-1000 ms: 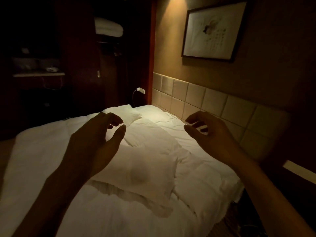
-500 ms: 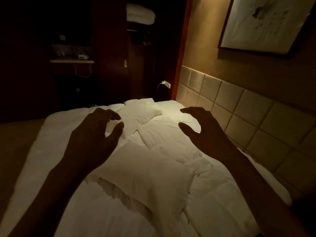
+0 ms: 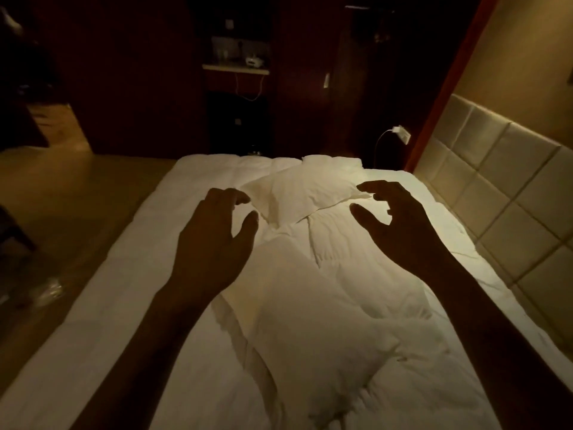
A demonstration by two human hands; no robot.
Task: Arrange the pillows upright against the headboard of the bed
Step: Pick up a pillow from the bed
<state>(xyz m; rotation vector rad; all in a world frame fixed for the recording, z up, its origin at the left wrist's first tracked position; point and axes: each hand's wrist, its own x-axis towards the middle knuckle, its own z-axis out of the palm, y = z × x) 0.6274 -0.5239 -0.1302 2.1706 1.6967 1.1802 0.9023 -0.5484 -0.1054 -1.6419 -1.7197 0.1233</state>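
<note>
On the bed (image 3: 124, 290), the near pillow (image 3: 310, 321) lies between your forearms. The far pillow (image 3: 313, 184) lies beyond it, ahead of your left hand (image 3: 210, 240) and right hand (image 3: 400, 221). The headboard (image 3: 496, 181) runs along your right, with a shelf (image 3: 235, 68) beyond the bed.

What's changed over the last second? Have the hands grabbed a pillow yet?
The left hand and right hand reached forward toward the far pillow, still empty. The far pillow and near pillow stayed flat, not propped against the headboard.
</note>
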